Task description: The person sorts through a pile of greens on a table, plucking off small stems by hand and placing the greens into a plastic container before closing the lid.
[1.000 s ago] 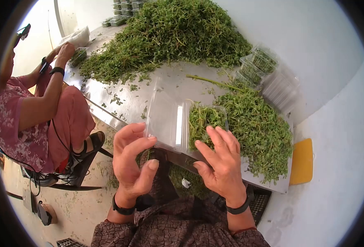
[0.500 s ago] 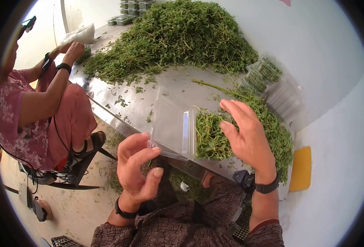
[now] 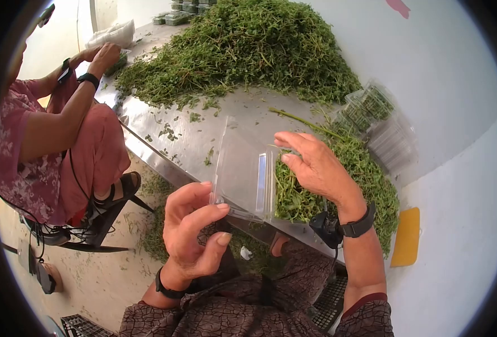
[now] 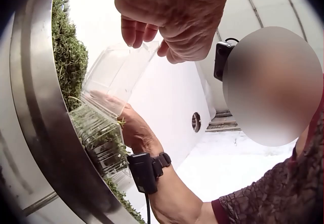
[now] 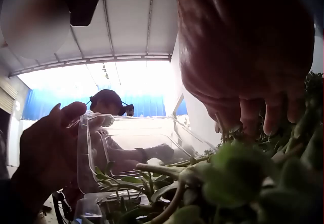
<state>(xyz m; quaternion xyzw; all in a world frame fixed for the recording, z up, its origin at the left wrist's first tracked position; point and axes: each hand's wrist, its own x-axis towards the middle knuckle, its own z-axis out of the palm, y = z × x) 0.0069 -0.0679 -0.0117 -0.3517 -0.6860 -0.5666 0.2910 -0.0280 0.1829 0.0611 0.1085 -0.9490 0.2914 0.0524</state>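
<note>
A hinged clear box lies at the table's near edge, its raised lid (image 3: 238,168) on the left and green sprigs (image 3: 294,197) filling the part on the right. My left hand (image 3: 195,230) pinches the lid's outer edge between fingers and thumb, as the lid (image 4: 111,72) in the left wrist view also shows. Over the box's far side is my right hand (image 3: 321,171), fingers extended and slightly bent, hiding some of the sprigs. In the right wrist view the right hand's fingertips (image 5: 255,115) reach down among greens; whether they touch them I cannot tell.
A big heap of greens (image 3: 260,48) covers the back; a smaller pile (image 3: 372,180) lies right of the box. Filled boxes (image 3: 366,106) and stacked clear containers (image 3: 391,140) stand behind it. At left sits another person (image 3: 63,129). A yellow board (image 3: 406,238) leans at right.
My right hand has moved from the box's near side, out to the right, then back left over its far side. My left hand stays at the lid edge. The view has shifted slightly.
</note>
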